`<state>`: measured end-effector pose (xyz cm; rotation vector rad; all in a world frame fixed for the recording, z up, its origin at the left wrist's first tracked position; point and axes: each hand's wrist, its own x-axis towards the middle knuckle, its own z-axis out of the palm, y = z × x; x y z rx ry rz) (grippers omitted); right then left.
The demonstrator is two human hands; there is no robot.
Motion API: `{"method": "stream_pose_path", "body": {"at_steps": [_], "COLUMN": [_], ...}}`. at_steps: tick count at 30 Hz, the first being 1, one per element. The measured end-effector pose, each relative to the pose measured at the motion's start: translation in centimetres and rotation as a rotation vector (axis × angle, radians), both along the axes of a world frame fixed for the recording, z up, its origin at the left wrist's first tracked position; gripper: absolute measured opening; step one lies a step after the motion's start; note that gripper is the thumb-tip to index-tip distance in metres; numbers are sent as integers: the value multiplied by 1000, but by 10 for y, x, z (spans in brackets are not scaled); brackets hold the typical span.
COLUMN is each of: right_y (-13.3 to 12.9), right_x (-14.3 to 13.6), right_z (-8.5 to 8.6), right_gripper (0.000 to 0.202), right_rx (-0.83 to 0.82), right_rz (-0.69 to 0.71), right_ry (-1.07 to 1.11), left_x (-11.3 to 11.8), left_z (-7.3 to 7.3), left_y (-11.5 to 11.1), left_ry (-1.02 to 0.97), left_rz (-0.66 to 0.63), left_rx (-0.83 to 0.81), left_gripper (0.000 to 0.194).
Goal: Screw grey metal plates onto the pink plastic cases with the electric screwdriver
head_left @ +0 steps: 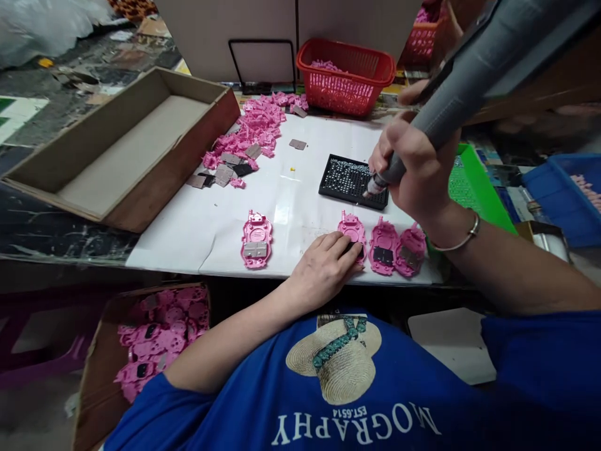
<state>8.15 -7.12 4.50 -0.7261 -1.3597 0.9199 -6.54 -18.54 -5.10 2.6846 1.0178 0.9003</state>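
Observation:
My left hand point(323, 268) lies over a pink plastic shell point(351, 227) near the table's front edge, its fingers holding down a small black plate point(357, 252) in it. My right hand point(417, 163) is wrapped round a grey electric screwdriver point(451, 94), whose tip points down over a black tray point(347, 178) of small screws. Two more pink shells, one with a black plate point(384, 255) and one with a brownish plate point(409, 257), lie to the right. Another pink shell point(256, 233) with a grey plate stands apart on the left.
A heap of pink parts point(258, 128) and loose plates lies at the back left, beside a cardboard tray point(188, 134). A red basket point(347, 81) stands behind, a green tray point(483, 188) and blue bin point(558, 188) at right. Below, a carton point(94, 351) holds pink shells.

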Motion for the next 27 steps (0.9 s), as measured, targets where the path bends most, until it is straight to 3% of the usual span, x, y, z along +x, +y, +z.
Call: {"method": "stream_pose_path", "body": {"at_steps": [3, 8, 12, 21, 27], "right_y": [-18, -23, -22, -25, -9], "right_x": [2, 4, 4, -5, 0], "right_z": [-11, -26, -28, -33, -31], "right_gripper": [31, 36, 42, 36, 33], "right_rx": [18, -17, -76, -67, -40], "right_rz": [50, -13, -23, 53, 105], "right_ry": [18, -72, -128, -42, 30], "left_x": [0, 1, 1, 0, 2], "left_z": [1, 1, 1, 2, -1], "left_y": [0, 0, 0, 0, 2], "left_ry": [15, 12, 10, 12, 4], "left_rz": [-4, 0, -6, 10, 4], "left_rx": [-13, 0, 4, 32, 30], "left_gripper": [32, 32, 32, 32, 33]}}
